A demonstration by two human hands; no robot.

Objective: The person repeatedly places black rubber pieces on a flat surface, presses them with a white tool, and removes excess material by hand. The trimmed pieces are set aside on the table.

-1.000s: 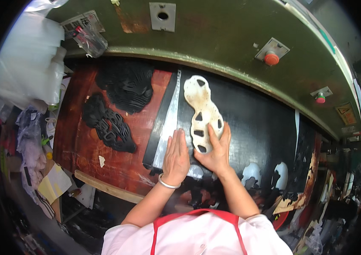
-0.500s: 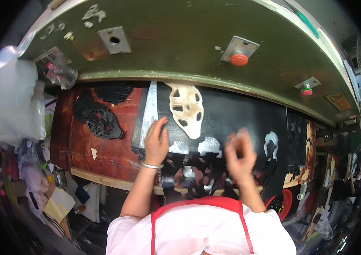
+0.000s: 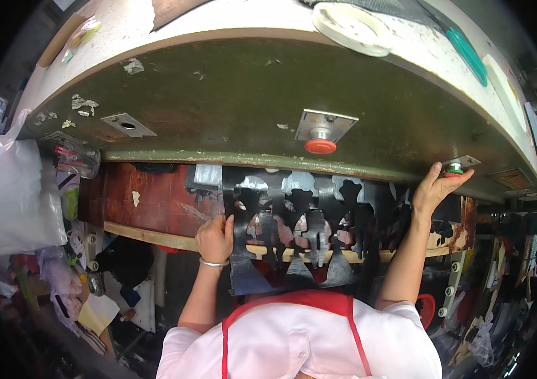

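My left hand point(image 3: 216, 239) is closed at the left edge of a black sheet point(image 3: 241, 249), its thumb on top; the fingers' undersides are hidden. A silver bangle is on that wrist. The sheet is full of cut-out shapes and hangs over the wooden front edge of the table toward my body. My right hand point(image 3: 433, 189) is raised to the green push button point(image 3: 454, 167) on the machine's front, thumb and fingers spread around it and touching it. Only a sliver of the pale perforated pattern point(image 3: 272, 170) shows under the machine's lower edge.
A green machine beam point(image 3: 218, 101) spans the far side, carrying a red push button point(image 3: 320, 145). On top lie a white tape roll point(image 3: 353, 28) and a green-handled tool point(image 3: 467, 55). The reddish board point(image 3: 161, 196) is at left, beside plastic bags point(image 3: 15, 196).
My left hand has closed at the sheet's edge. My right hand has moved up and right to the green button. The view has tilted up; the pale pattern and black pieces are mostly out of sight.
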